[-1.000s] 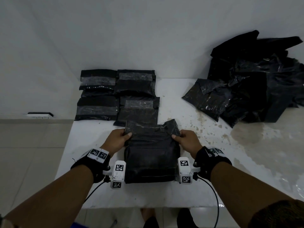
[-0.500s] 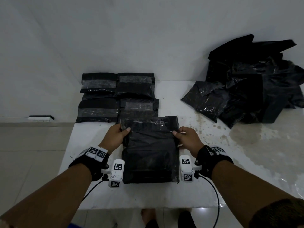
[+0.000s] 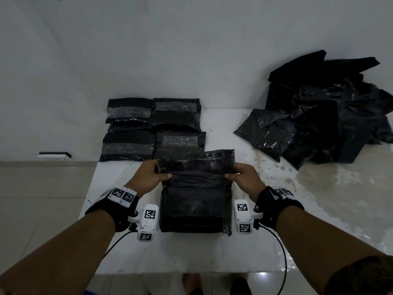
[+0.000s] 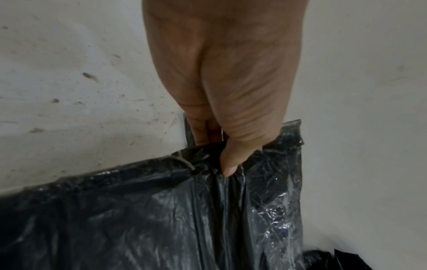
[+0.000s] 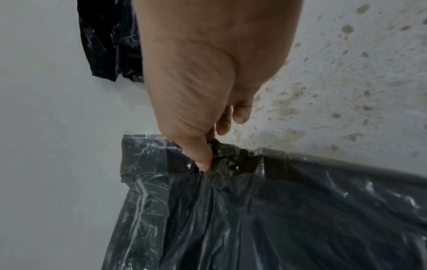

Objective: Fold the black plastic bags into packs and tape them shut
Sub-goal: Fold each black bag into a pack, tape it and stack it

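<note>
A black plastic bag pack lies on the white table in front of me, its far flap lifted off the body. My left hand pinches the flap's left edge, thumb on top, fingers underneath. My right hand pinches the right edge the same way. In the left wrist view the thumb of my left hand presses into the crinkled black bag. The right wrist view shows my right hand with its thumb on the bag near a clear strip along the flap.
Several taped black packs lie in rows at the table's far left. A loose heap of black bags fills the far right by the wall. Stains mark the table's right side. Tiled floor lies left of the table.
Both hands drew the bag's far flap out flat and have now lifted it toward me, folding it over the pack's body.
</note>
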Tool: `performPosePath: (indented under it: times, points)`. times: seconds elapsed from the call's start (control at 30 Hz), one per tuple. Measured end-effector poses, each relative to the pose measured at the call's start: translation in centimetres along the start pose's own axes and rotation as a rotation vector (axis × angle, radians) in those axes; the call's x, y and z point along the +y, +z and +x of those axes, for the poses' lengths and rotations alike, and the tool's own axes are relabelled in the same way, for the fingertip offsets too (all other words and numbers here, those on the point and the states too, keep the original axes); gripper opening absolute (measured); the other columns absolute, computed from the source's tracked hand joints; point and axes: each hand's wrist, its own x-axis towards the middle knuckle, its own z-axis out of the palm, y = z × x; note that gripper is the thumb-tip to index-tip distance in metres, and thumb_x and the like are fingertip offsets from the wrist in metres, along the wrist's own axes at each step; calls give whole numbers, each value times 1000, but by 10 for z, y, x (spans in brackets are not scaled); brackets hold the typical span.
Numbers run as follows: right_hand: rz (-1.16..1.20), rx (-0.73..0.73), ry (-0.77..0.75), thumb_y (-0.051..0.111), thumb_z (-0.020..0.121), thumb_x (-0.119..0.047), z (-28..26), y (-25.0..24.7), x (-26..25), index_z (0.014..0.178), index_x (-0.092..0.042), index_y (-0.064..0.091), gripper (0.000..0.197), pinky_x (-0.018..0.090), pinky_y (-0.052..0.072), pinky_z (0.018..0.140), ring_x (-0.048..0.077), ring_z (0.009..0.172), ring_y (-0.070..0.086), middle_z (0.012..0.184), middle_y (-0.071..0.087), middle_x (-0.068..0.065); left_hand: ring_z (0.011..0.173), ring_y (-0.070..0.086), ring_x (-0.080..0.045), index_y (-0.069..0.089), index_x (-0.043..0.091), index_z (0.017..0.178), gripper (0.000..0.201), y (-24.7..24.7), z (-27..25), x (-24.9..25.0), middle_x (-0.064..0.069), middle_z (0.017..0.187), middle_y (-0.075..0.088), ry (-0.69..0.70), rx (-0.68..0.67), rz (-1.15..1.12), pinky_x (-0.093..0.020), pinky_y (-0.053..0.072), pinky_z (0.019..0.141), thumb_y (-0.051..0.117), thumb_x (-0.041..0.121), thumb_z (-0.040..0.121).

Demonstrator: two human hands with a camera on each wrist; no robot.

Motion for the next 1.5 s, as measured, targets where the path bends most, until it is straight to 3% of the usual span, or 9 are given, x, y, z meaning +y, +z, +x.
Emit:
performPosePath:
  times: [0.07, 0.13, 0.4, 0.57, 0.77, 0.87, 1.1, 1.37, 1.5]
  points:
    - [35, 11, 34, 66, 87, 4, -1, -1, -2, 96, -7, 72, 15, 17, 45, 56, 2, 57, 57, 82, 69, 4, 71, 67, 4, 71, 17, 89, 23, 1, 0, 2, 14, 73, 73, 7, 19, 9, -8, 48, 65, 66, -5, 86]
    - [54, 8, 64, 64, 89, 3, 0, -2, -2, 93, -4, 67, 8, 19, 35, 44, 6, 47, 49, 73, 63, 4, 75, 66, 8, 70, 21, 93, 25, 3, 1, 2, 14, 81, 72, 19, 40, -2, -5, 47, 67, 64, -4, 89]
    - [182, 26, 76, 68, 86, 6, -3, -4, -3, 75, -8, 58, 20, 22, 46, 44, 17, 53, 59, 70, 64, 11, 97, 68, -4, 67, 17, 113, 29, 4, -1, -4, 7, 105, 73, 9, 10, -14, -18, 51, 82, 64, 0, 91]
    - [115, 67, 43, 70, 89, -5, -5, -4, -4, 74, -10, 55, 22, 22, 41, 42, 14, 48, 55, 69, 65, 10, 103, 68, -17, 67, 8, 117, 23, 4, 4, -8, -4, 110, 73, -35, 82, -109, -31, 52, 94, 56, 6, 97]
    - [85, 66, 29, 64, 95, -12, -6, 2, -4, 76, -9, 52, 22, 14, 35, 42, 9, 49, 49, 66, 60, 6, 115, 62, -18, 53, 17, 134, 32, 9, 4, -19, -2, 127, 64, -131, 32, -156, -37, 52, 97, 46, 23, 104]
    - [69, 66, 21, 63, 96, -16, -7, 3, -2, 76, -7, 52, 24, 14, 34, 42, 14, 53, 46, 66, 57, 8, 114, 62, -15, 55, 20, 131, 31, 9, 1, -19, 0, 124, 66, -122, 51, -126, -43, 49, 102, 49, 30, 102]
    - [74, -46, 81, 73, 87, -12, -12, -4, 0, 87, -10, 62, 11, 21, 31, 43, 13, 56, 51, 72, 64, 5, 105, 67, -7, 63, 20, 117, 43, 10, -12, -4, 6, 113, 71, -77, -110, -135, -21, 52, 91, 77, 3, 80]
    - [35, -55, 52, 67, 85, 4, -11, -4, 2, 93, 4, 62, 10, 21, 42, 47, 14, 63, 56, 80, 62, 9, 95, 70, -7, 69, 9, 106, 31, 5, -10, -6, 1, 102, 74, -3, -33, -57, -17, 53, 83, 70, -10, 81]
    - [118, -66, 94, 62, 85, 13, -8, -5, 6, 105, 16, 57, 21, 34, 58, 63, 23, 75, 63, 91, 60, 16, 82, 68, -1, 66, 9, 78, 24, 3, -7, -11, -6, 91, 72, 74, 25, 47, -18, 51, 79, 64, -15, 81]
